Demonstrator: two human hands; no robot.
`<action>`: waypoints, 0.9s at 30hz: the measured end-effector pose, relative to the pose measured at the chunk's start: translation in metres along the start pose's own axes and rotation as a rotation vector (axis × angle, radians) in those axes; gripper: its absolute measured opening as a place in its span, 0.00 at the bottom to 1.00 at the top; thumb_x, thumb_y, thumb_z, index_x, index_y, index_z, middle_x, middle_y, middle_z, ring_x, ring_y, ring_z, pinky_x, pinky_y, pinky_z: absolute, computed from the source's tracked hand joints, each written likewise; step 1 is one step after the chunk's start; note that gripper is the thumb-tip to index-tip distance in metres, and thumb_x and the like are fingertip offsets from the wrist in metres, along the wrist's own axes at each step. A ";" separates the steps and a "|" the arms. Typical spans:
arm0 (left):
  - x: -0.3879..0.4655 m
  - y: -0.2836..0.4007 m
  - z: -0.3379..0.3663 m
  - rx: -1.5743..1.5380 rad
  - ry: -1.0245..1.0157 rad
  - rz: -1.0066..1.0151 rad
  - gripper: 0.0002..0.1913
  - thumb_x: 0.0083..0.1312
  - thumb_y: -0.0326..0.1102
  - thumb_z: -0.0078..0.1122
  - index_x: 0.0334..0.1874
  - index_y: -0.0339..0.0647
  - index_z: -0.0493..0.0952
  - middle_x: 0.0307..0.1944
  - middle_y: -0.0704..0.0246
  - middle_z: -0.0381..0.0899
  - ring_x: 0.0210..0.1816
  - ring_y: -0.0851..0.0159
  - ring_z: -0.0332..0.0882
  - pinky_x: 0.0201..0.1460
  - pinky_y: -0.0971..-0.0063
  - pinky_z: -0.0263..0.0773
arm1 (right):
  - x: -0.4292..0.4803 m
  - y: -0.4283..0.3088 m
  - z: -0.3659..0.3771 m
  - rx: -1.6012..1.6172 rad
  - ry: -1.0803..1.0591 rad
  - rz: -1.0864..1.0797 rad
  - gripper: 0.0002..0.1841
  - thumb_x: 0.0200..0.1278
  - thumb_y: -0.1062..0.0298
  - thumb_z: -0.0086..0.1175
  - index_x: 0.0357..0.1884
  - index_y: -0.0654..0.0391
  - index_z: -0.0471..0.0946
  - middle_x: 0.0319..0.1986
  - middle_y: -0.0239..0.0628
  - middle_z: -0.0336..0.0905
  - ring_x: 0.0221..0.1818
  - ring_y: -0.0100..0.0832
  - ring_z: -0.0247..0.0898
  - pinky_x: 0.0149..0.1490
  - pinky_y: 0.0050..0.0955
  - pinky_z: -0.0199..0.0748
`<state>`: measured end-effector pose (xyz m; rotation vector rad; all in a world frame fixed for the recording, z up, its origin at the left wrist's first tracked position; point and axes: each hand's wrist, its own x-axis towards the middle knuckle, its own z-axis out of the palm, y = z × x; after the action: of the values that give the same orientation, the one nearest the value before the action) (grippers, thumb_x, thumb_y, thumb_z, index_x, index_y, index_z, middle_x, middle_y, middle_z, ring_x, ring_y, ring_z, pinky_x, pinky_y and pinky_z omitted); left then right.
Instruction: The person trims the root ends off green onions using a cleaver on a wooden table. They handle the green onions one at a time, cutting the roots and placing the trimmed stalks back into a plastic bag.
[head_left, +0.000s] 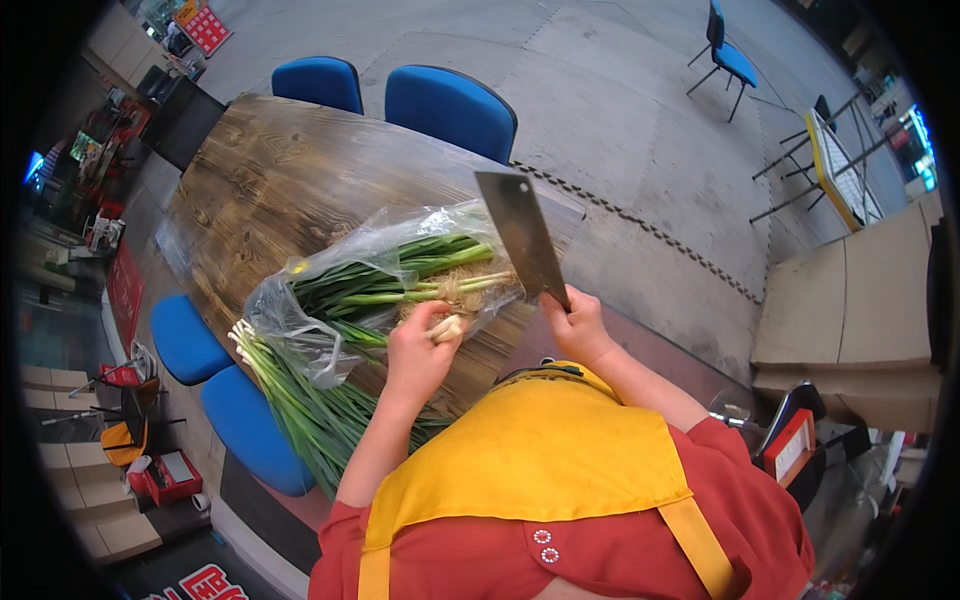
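My right hand (579, 324) grips a broad metal cleaver (523, 234) by its handle end. The blade points up and away from me, with a small hole near its far corner. My left hand (424, 346) is closed around the pale root end of some green onions (448, 329); their leaves are partly hidden by the hand. Just beyond it, a clear plastic bag (300, 352) lies around more green onions (360, 281), with stringy roots (459, 291) at the right end. To the left lies a bunch of green onions with clean white ends (259, 356), leaves trailing toward me.
The wooden table (277, 165) carries the bag and bunch. Blue chairs (450, 105) line its far side, and more blue chairs (251, 424) stand at the left. A yellow apron (525, 450) covers my front. A tan ledge (840, 300) rises at the right.
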<state>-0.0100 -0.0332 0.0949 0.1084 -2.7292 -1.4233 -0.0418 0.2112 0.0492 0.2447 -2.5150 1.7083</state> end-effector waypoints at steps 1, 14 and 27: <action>0.009 -0.002 0.012 0.136 -0.054 -0.004 0.11 0.65 0.36 0.66 0.46 0.39 0.80 0.36 0.57 0.85 0.32 0.56 0.84 0.38 0.67 0.78 | -0.001 0.002 -0.003 0.016 0.031 0.027 0.05 0.69 0.70 0.57 0.38 0.60 0.79 0.20 0.41 0.71 0.22 0.32 0.64 0.31 0.31 0.68; 0.097 -0.059 0.145 0.845 -0.441 0.085 0.11 0.61 0.28 0.60 0.45 0.37 0.80 0.48 0.55 0.80 0.47 0.49 0.83 0.49 0.59 0.80 | -0.028 0.019 -0.040 -0.094 0.091 0.045 0.06 0.68 0.71 0.57 0.43 0.60 0.80 0.26 0.50 0.77 0.24 0.47 0.73 0.32 0.34 0.72; 0.109 0.009 0.003 0.444 -0.023 0.067 0.08 0.64 0.39 0.65 0.42 0.48 0.85 0.34 0.56 0.85 0.39 0.46 0.82 0.41 0.53 0.75 | 0.005 -0.016 -0.023 0.010 -0.030 -0.129 0.08 0.67 0.73 0.56 0.46 0.59 0.80 0.31 0.49 0.80 0.31 0.51 0.79 0.35 0.37 0.76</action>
<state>-0.1192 -0.0350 0.1031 0.0203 -2.9842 -0.7867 -0.0442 0.2261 0.0730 0.4268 -2.4522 1.6805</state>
